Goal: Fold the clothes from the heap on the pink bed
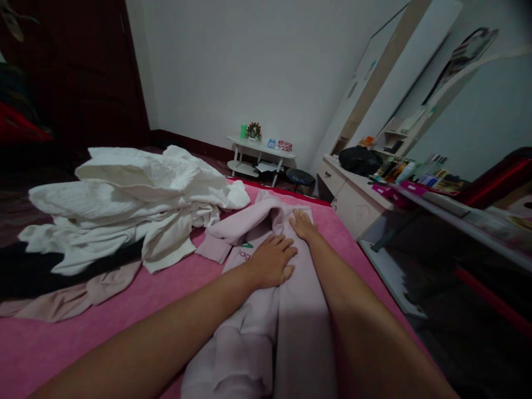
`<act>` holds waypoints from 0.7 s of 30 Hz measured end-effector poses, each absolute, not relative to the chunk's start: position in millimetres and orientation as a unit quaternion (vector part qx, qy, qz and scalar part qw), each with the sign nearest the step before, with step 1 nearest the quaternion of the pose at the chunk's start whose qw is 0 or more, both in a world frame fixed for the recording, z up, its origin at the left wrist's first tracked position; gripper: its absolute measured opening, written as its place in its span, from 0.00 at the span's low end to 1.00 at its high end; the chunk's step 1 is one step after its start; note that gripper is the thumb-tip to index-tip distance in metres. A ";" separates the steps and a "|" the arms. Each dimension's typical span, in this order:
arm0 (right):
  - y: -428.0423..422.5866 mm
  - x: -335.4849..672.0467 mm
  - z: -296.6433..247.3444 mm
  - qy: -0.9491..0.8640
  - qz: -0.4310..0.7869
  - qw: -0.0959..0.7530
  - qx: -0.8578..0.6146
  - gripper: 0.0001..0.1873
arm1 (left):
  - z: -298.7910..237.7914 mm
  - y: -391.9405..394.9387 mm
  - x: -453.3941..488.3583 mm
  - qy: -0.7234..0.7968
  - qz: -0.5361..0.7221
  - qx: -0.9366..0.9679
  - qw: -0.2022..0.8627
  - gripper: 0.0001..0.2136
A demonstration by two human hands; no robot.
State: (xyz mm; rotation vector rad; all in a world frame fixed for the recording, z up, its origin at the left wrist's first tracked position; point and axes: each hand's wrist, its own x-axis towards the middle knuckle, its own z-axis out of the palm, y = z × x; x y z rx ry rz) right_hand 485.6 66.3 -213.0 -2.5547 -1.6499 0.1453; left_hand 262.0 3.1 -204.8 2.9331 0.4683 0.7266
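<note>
Left hand: While our palm lies flat with fingers spread, the left hand (272,261) presses on the lilac garment (297,310), clamped on nothing, beside its printed letters (243,254) and green mark (247,245).
Right hand: Our right hand (303,224) rests flat farther up the garment, near its far edge; our two hands are apart.
Lilac garment: It lies in front of us on the pink cover (153,299), one sleeve (213,247) bent out leftward.
Left pile: We see white clothes (137,188) heaped near a black cloth (45,271) and a dusty-pink garment (112,285).
Far wall: A low white table (260,147) stands near a dark stool (300,177).
</note>
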 end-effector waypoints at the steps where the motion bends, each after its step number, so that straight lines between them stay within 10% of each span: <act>1: 64.1 483.9 -213.3 -0.537 0.048 0.046 -0.841 0.36 | -204.9 4.6 262.0 0.146 0.239 0.959 0.043 0.19; 14: 3.2 437.3 -214.2 -0.514 0.085 0.117 -0.845 0.36 | -213.9 10.9 256.0 0.091 0.220 0.963 0.126 0.21; 21: -20.9 421.6 -214.2 -0.585 0.063 0.152 -0.794 0.28 | -206.8 -7.4 227.2 0.171 0.393 0.828 0.361 0.10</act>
